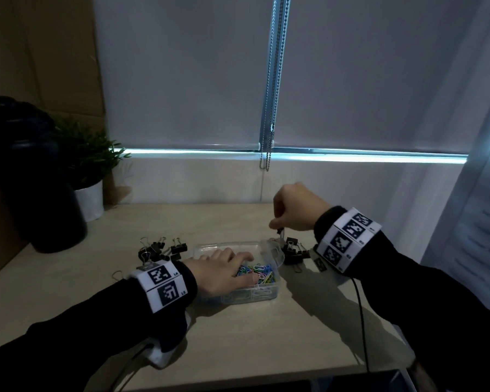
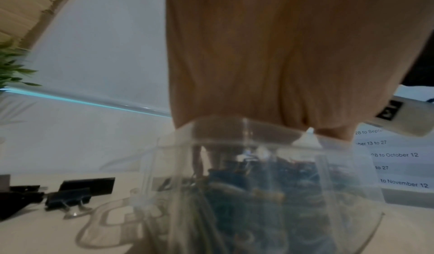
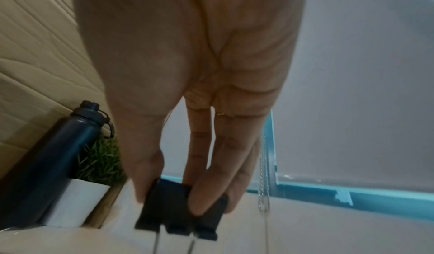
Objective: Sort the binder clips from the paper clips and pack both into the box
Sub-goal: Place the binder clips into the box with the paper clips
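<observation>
Window: we see grey roller blinds (image 1: 181, 75) filling the upper frame, daylight glowing beneath.
Chain: a bead chain (image 1: 272, 94) hangs at centre.
Left: cardboard wall (image 1: 40, 52).
Bottom: pale wooden desk (image 1: 252, 335).

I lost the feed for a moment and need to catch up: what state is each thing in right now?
Box: open, lid tipped up at its right end.
Paper clips: piled inside the box.
Left hand: flat in the box, fingers on the paper clips.
Right hand: raised, pinching a binder clip.
Left binder clips: loose on desk.
Right binder clips: heaped beside lid.
</observation>
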